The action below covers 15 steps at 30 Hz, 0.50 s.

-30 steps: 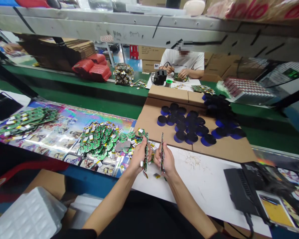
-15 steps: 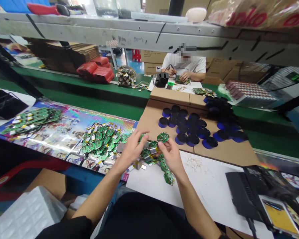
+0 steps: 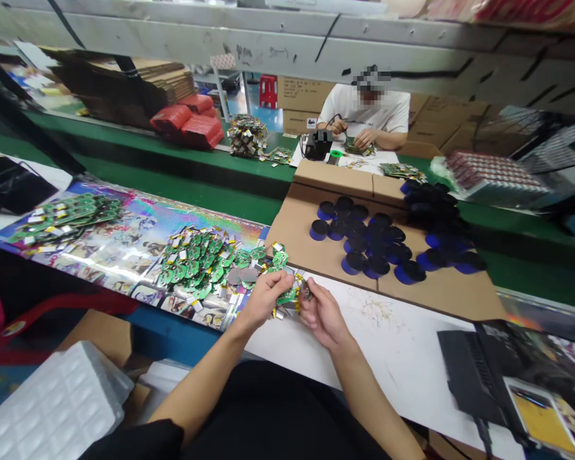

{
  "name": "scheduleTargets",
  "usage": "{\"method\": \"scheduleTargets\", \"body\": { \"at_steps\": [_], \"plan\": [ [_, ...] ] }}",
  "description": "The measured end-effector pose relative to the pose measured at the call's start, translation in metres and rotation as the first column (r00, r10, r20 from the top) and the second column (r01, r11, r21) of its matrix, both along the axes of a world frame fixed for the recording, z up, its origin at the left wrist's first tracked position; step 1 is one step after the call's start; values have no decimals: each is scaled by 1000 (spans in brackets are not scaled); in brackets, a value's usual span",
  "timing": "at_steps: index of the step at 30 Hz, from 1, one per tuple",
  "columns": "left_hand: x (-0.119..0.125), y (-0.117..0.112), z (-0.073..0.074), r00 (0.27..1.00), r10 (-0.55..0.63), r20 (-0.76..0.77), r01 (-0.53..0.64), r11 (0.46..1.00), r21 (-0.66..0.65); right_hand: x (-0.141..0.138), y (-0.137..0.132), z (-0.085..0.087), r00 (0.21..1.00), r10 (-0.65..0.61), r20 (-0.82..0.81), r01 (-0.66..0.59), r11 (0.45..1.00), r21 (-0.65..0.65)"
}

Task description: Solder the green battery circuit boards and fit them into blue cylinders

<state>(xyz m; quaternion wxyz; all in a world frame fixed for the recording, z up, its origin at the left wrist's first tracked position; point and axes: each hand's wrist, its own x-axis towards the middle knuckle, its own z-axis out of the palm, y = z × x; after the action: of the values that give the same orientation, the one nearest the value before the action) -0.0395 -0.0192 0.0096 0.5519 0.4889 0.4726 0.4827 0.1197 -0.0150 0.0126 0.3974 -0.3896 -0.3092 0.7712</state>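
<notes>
Both my hands meet over the white work sheet, in front of the cardboard. My left hand (image 3: 267,299) is closed, thumb and fingers pinched at a green circuit board (image 3: 285,296). Between the thumb and fingers of my right hand (image 3: 324,314) is a small circuit board (image 3: 306,291), seen nearly edge-on. Yellow tape and wires show between the hands, partly hidden by fingers. Just beyond them lie loose round green boards (image 3: 280,259) with small silver battery cells. A large heap of such boards (image 3: 196,262) sits to the left of my left hand.
Black-topped blue round parts (image 3: 378,237) stand on the cardboard sheet (image 3: 299,185). Flat board panels (image 3: 71,217) lie far left. At right is a black device (image 3: 469,367). A shelf beam (image 3: 249,38) crosses above; a co-worker (image 3: 364,118) handles boards opposite.
My left hand has gone from spread fingers to a pinch. My right hand has turned and moved slightly lower. The row of boards that hung below it no longer shows there.
</notes>
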Motion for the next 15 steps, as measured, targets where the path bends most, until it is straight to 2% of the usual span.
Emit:
{"method": "scheduleTargets", "body": {
  "at_steps": [2, 4, 7, 8, 10, 11, 13, 15],
  "plan": [
    [-11, 8, -1, 997, 30, -68, -29, 999, 21, -9, 2, -5, 999, -3, 35, 1, 999, 50],
    [-25, 19, -3, 950, 120, -287, -84, 987, 137, -12, 7, -11, 982, -50, 181, 16, 983, 185],
    [-48, 43, -10, 729, 322, -604, -74, 914, 399, -9, 20, -18, 921, -114, 372, -22, 940, 341],
    [-54, 51, -13, 661, 356, -661, -24, 890, 455, -6, 24, -18, 905, -115, 409, -47, 929, 367],
    [-63, 64, -20, 587, 326, -741, 122, 869, 479, 2, 29, -16, 844, -113, 524, -147, 892, 428],
    [-66, 69, -23, 570, 271, -776, 213, 863, 457, 8, 29, -14, 794, -117, 597, -213, 866, 453],
    [-70, 71, -30, 545, 165, -822, 367, 835, 411, 23, 22, -9, 638, -171, 751, -340, 812, 474],
    [-74, 67, -36, 530, 158, -833, 418, 806, 419, 42, 6, -8, 456, -250, 854, -394, 804, 446]
  ]
}}
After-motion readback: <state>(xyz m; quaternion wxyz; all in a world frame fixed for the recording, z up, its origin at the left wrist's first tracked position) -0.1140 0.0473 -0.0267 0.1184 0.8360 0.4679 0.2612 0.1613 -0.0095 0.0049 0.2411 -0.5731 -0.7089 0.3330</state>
